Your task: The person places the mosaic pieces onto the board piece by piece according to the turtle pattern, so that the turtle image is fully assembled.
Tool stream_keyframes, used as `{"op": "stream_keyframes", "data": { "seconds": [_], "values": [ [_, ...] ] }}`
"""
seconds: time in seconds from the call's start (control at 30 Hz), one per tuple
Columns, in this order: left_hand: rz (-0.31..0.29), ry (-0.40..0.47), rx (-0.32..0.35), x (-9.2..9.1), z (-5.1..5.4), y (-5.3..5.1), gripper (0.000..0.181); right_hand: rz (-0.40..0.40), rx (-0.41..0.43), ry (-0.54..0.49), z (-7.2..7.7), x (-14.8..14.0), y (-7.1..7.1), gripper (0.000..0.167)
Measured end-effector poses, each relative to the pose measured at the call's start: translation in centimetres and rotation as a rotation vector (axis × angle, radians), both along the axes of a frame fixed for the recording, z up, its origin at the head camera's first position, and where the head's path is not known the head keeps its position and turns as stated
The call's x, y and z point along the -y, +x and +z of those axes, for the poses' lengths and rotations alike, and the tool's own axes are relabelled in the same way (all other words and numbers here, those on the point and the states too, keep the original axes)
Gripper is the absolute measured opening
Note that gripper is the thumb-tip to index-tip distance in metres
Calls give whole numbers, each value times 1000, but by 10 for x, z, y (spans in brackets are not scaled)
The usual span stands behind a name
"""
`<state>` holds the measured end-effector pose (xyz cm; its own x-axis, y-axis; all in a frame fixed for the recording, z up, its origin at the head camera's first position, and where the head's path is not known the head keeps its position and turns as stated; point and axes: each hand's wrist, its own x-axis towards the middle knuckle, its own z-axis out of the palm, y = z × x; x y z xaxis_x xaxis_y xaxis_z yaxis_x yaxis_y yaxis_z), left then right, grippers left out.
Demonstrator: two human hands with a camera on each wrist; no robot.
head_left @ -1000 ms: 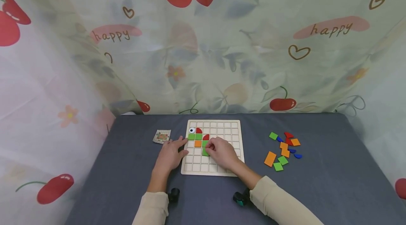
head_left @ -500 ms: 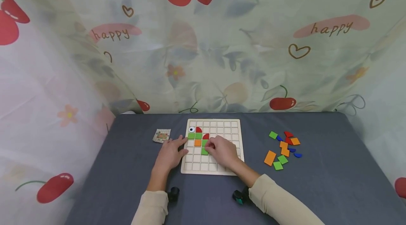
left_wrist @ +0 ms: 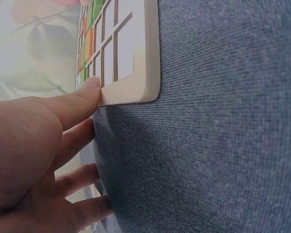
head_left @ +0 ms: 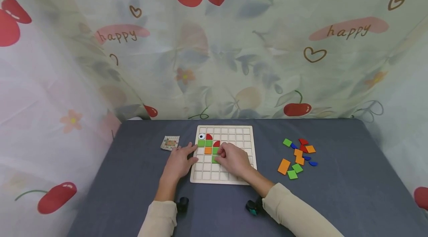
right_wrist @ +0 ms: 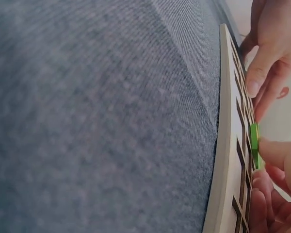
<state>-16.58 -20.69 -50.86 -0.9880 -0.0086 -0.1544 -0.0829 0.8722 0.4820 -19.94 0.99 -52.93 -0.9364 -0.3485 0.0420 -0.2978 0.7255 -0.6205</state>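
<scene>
A pale wooden grid board (head_left: pixel 234 174) lies on the dark tabletop. Set in its left part are a white eye tile (head_left: pixel 201 136), red quarter-round tiles (head_left: pixel 216 143), green squares (head_left: pixel 205 143) and an orange square (head_left: pixel 208 150). My left hand (head_left: pixel 180 161) rests at the board's left edge, its thumb (left_wrist: pixel 85 97) touching the rim near a corner and its other fingers spread. My right hand (head_left: pixel 234 159) is over the board, thumb and curled fingers at a green square tile (right_wrist: pixel 254 141) in the lower green column. Those fingers partly hide the tile.
Right of the board lie loose tiles: green squares (head_left: pixel 292 174), orange pieces (head_left: pixel 284 166), red pieces (head_left: pixel 303 141) and blue half-rounds (head_left: pixel 313 163). A small picture card (head_left: pixel 170 142) lies to the left. A printed curtain (head_left: pixel 214 62) hangs behind the table.
Both hands stay at about the same places. My right thumb and fingertips shift only slightly at the green tile, and the tiles on the board look unchanged.
</scene>
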Motion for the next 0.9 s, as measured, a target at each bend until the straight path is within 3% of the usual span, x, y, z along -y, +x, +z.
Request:
{"op": "stream_keyframes", "data": {
  "seconds": [0.2,0.33,0.4,0.53,0.63,0.73,0.9],
  "values": [
    [-2,3,8,0,-1,-1,53,-14,4,4,3,2,0,18],
    [6,7,22,0,-2,-1,54,37,8,1,9,1,1,17],
    [9,2,15,1,-2,0,54,76,-29,17,12,0,3,17],
    [15,6,7,1,-1,0,54,108,-205,155,16,-6,6,23],
    [9,11,5,1,-1,0,53,89,-315,299,17,-13,9,32],
    [3,14,0,0,0,1,53,74,-313,399,18,-21,12,47],
    [8,13,-10,0,2,2,53,68,-233,454,19,-37,11,69]
  ]
}}
